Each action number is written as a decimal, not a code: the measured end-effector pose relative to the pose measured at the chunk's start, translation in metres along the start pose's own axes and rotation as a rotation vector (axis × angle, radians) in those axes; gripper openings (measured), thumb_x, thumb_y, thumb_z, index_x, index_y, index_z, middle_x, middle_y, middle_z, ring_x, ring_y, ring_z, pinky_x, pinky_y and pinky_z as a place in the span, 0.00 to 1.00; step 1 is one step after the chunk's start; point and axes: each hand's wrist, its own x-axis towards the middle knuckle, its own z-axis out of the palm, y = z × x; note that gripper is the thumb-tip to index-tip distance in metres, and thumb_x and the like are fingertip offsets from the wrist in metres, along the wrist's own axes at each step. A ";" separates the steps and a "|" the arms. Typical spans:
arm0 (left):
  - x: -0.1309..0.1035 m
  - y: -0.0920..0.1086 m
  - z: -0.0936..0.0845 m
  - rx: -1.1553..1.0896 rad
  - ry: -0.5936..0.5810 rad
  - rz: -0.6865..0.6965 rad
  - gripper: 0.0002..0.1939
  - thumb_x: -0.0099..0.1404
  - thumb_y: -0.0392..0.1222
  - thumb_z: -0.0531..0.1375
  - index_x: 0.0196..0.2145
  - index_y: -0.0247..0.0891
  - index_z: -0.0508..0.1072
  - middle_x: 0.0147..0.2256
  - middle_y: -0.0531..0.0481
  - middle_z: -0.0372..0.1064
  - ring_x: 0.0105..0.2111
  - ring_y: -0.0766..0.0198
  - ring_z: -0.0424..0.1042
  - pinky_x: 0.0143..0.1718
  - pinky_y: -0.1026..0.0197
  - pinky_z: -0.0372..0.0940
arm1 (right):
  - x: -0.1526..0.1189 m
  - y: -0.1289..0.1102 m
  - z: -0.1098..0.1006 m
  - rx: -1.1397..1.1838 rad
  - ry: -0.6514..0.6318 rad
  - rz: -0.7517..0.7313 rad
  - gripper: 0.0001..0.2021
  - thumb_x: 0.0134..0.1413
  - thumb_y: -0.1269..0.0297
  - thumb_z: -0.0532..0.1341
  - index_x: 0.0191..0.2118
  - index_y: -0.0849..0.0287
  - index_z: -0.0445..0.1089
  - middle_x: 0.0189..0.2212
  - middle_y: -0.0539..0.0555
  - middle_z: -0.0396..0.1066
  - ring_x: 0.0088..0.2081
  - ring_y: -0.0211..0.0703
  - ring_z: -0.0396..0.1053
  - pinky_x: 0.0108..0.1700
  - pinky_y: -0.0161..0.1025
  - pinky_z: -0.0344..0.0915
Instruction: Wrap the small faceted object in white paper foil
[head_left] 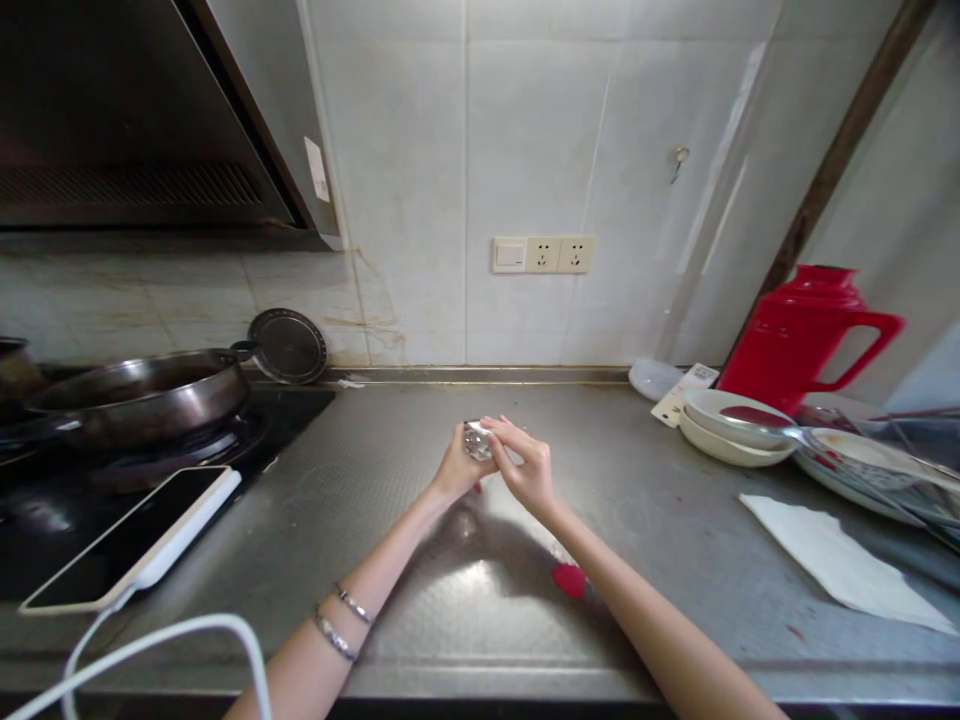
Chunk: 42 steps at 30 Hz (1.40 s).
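Both my hands meet above the middle of the steel counter [420,600]. My left hand [455,466] and my right hand [525,464] together pinch a small shiny, silvery crinkled object [475,440], perhaps foil or a wrapper; what it is I cannot tell. Two thin bracelets sit on my left wrist [341,620]. A small red piece [569,579] lies on the counter under my right forearm.
A dark wok [142,395] sits on the stove at left, with a round lid [288,346] leaning on the wall. A tablet [127,540] with a white cable lies near the front left. Stacked bowls [731,425], plates, a white cloth [840,560] and a red thermos jug [802,335] stand at right.
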 end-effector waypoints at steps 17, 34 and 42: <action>0.006 -0.014 -0.002 -0.013 -0.053 0.142 0.35 0.40 0.35 0.71 0.44 0.38 0.59 0.44 0.45 0.70 0.40 0.60 0.72 0.40 0.59 0.66 | 0.000 0.003 0.003 0.029 -0.037 0.008 0.11 0.58 0.66 0.57 0.41 0.51 0.76 0.43 0.52 0.76 0.50 0.48 0.71 0.60 0.54 0.58; 0.003 -0.008 0.001 0.076 0.035 0.068 0.38 0.39 0.34 0.71 0.47 0.38 0.59 0.39 0.48 0.70 0.37 0.62 0.72 0.39 0.60 0.66 | 0.002 0.014 0.000 0.025 0.095 0.268 0.11 0.57 0.58 0.58 0.40 0.52 0.77 0.41 0.49 0.77 0.46 0.52 0.74 0.54 0.52 0.66; 0.005 -0.003 -0.004 0.069 0.063 0.088 0.35 0.38 0.37 0.72 0.43 0.38 0.61 0.41 0.47 0.70 0.38 0.61 0.72 0.40 0.58 0.67 | 0.000 0.002 0.001 0.050 -0.006 0.037 0.10 0.57 0.63 0.58 0.40 0.51 0.77 0.42 0.50 0.76 0.48 0.49 0.72 0.58 0.52 0.61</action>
